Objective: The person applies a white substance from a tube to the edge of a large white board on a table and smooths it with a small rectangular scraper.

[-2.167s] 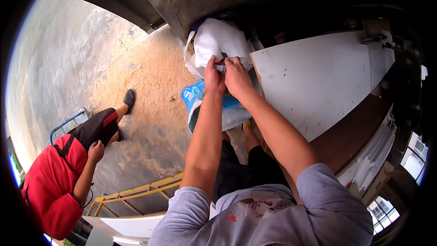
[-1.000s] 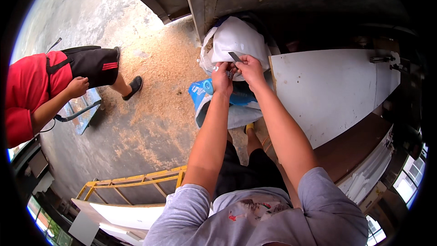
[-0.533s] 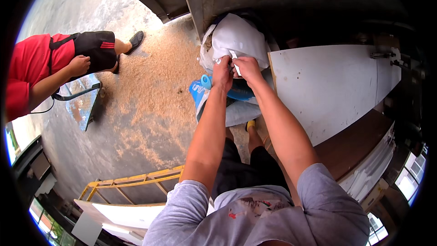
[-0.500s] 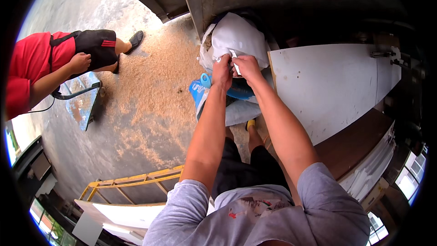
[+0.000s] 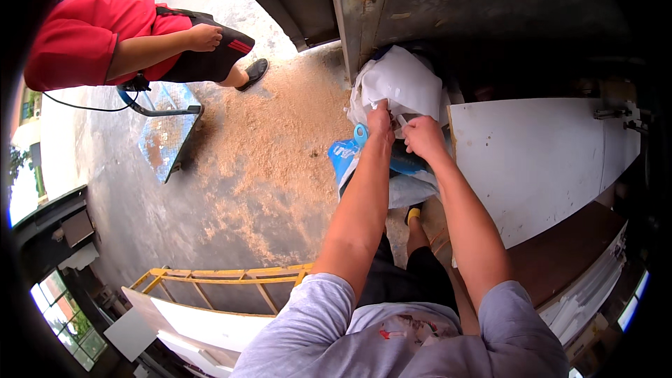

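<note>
A bulging white plastic sack (image 5: 406,80) stands in front of me by the metal post. My left hand (image 5: 380,122) is closed at the sack's near edge, pinching its white plastic. A little to the right, my right hand (image 5: 424,138) is closed, with a narrow white strip (image 5: 401,121) reaching from it toward the sack. Its fingertips are partly hidden. Below my left hand, a light blue ring-shaped handle (image 5: 360,134) sticks up beside a blue and white bag (image 5: 343,157). Another pale sack (image 5: 399,190) lies under my forearms.
Sawdust (image 5: 280,133) covers the floor to the left. Beyond it a person in red (image 5: 140,35) stands beside a blue platform cart (image 5: 166,133). A large white panel (image 5: 532,161) lies to my right. A yellow frame (image 5: 238,276) and white boards (image 5: 210,325) are at lower left.
My hands have moved apart, the right one drawing back from the sack with the strip. The whole view has shifted, so the scene sits further right and lower.
</note>
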`<state>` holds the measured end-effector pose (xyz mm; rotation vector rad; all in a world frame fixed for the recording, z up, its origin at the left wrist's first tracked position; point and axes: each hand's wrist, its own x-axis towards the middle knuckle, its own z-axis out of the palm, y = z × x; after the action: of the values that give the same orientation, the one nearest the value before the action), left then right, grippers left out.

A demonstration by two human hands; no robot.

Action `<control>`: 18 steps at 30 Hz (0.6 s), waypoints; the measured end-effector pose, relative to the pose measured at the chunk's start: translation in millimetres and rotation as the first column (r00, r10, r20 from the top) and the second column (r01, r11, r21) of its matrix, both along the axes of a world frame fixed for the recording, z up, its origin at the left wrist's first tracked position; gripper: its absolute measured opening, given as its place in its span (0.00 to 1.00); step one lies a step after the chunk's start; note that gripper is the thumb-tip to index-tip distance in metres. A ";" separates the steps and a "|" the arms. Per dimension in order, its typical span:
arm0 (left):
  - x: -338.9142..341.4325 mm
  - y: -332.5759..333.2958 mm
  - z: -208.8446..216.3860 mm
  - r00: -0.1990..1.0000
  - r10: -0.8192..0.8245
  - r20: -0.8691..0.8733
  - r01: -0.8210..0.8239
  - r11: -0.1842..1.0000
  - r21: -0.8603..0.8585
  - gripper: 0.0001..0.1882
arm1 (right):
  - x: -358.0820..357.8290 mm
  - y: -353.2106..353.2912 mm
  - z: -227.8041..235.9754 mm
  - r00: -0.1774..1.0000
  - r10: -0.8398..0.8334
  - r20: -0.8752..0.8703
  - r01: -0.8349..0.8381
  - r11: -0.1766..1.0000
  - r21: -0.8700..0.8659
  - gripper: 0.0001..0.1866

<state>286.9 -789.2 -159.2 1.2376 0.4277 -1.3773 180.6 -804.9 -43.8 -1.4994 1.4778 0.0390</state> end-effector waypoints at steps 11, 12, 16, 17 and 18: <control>-98.1 151.3 80.8 0.932 -0.362 0.032 0.358 0.897 -0.260 0.13 | -170.8 131.0 80.5 0.698 -0.463 0.546 0.384 0.886 0.261 0.09; -102.5 177.7 83.6 0.930 -0.364 0.057 0.364 0.887 -0.284 0.12 | -179.5 139.5 85.0 0.643 -0.517 0.565 0.418 0.855 0.307 0.08; -89.3 243.0 153.5 0.893 -0.344 0.290 0.406 0.894 -0.189 0.13 | -229.1 143.4 133.0 0.374 -0.558 0.741 0.463 0.805 0.372 0.05; -75.1 251.5 179.7 0.861 -0.291 0.418 0.382 0.912 -0.151 0.13 | -239.0 136.3 154.5 0.321 -0.509 0.799 0.465 0.819 0.335 0.05; -62.2 259.7 213.6 0.810 -0.221 0.543 0.342 0.931 -0.131 0.13 | -253.9 131.6 181.4 0.272 -0.462 0.844 0.473 0.828 0.301 0.05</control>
<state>224.7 -529.6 54.4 1.4598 -0.3026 -1.2232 -73.4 -673.4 137.6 -0.7210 0.8993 -1.0209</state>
